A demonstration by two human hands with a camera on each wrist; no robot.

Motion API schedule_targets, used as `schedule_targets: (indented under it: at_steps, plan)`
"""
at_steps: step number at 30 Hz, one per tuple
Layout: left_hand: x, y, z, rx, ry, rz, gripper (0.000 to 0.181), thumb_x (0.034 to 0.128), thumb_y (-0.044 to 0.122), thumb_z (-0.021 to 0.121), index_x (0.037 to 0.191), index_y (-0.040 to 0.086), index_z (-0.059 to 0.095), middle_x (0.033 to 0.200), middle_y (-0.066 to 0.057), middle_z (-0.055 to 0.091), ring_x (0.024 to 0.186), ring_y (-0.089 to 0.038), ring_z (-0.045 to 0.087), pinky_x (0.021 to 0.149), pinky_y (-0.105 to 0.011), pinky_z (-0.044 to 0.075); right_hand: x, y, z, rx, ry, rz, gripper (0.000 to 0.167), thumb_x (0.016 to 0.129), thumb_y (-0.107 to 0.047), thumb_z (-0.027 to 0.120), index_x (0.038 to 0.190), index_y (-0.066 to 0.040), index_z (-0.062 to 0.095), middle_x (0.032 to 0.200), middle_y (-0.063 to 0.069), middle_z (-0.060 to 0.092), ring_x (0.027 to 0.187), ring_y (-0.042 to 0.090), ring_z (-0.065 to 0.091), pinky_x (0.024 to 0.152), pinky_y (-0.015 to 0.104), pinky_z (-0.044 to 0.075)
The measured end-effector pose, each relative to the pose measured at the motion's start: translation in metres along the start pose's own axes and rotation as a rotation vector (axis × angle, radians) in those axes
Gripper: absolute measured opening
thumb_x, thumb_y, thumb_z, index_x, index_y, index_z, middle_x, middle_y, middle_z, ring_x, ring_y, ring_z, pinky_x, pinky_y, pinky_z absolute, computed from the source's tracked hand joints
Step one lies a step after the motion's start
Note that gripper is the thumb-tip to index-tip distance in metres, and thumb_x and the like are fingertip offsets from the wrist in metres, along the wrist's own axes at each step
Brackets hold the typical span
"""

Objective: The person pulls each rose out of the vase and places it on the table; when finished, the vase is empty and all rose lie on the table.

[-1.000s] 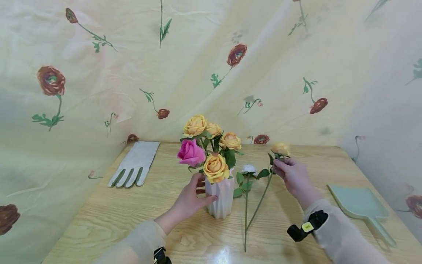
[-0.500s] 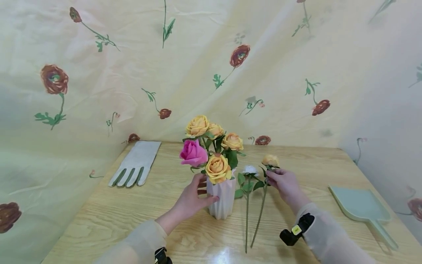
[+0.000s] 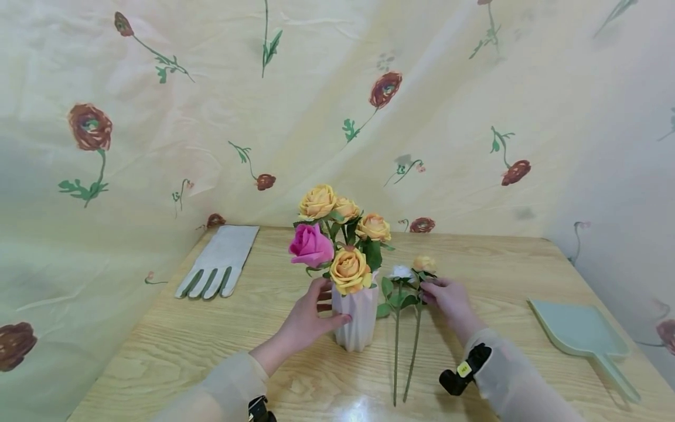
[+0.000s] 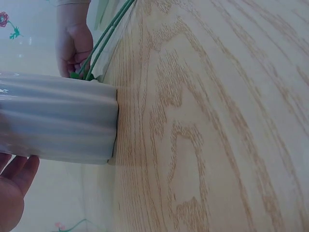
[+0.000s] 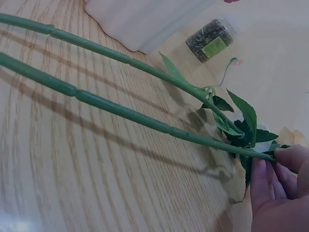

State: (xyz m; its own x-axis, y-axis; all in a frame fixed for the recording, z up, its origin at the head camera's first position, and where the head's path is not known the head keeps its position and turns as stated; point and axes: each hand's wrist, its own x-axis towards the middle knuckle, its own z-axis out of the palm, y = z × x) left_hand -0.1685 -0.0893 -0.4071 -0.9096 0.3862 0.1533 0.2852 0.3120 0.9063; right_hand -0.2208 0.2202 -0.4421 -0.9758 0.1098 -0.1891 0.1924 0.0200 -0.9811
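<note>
A pale ridged vase (image 3: 355, 321) stands upright on the table. Several yellow roses (image 3: 350, 269) and one magenta rose (image 3: 311, 245) are in it. My left hand (image 3: 304, 316) holds the vase from its left side, thumb in front and fingers around the back. Right of the vase, my right hand (image 3: 448, 300) pinches a yellow rose (image 3: 424, 264) by its stem (image 5: 207, 140), just below the bloom. A white rose (image 3: 402, 272) lies alongside it, their stems almost parallel. In the right wrist view the held bloom is partly hidden behind leaves and fingers.
A white and green glove (image 3: 218, 258) lies at the back left of the wooden table (image 3: 174, 357). At the right is a pale green dustpan (image 3: 580, 328). A jar (image 5: 210, 41) of dark bits shows beyond the vase in the right wrist view. Flowered cloth (image 3: 295, 105) hangs behind.
My right hand has moved left and slightly down with the yellow rose, bringing it beside the white one. The stems crossed before and now lie side by side. My left hand stays on the vase.
</note>
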Motion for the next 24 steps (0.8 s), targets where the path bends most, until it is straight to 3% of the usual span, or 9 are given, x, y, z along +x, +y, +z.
schedule_targets:
  at_steps: [8,20,24]
  plan:
    - [-0.0002,-0.0004,0.0001,0.012,0.000,-0.001,0.066,0.0835,0.031,0.072,0.133,0.011,0.034,0.130,-0.014,0.047,0.116,-0.030,0.050,0.093,-0.043,0.048,-0.0006,0.0041,0.0031,0.008,-0.056,0.013,0.045,0.094,-0.002,0.050,0.129,0.021,0.035,0.131,0.031,0.039,0.081,0.004,0.061,0.081,0.021,0.052]
    - [-0.0013,-0.0004,0.0003,0.004,-0.001,0.007,0.065,0.0837,0.030,0.072,0.134,0.012,0.034,0.131,-0.013,0.047,0.117,-0.029,0.050,0.094,-0.041,0.047,-0.0028,0.0068,0.0045,0.025,-0.104,0.012,0.047,0.095,-0.004,0.050,0.131,0.021,0.032,0.137,0.037,0.031,0.094,0.009,0.062,0.088,0.024,0.049]
    - [-0.0014,-0.0011,0.0005,0.008,0.000,0.012,0.065,0.0841,0.030,0.071,0.133,0.012,0.034,0.130,-0.013,0.047,0.116,-0.030,0.050,0.093,-0.041,0.048,-0.0053,0.0058,0.0017,-0.061,-0.124,-0.009,0.046,0.096,-0.007,0.049,0.130,0.021,0.036,0.135,0.036,0.036,0.104,0.016,0.059,0.091,0.026,0.048]
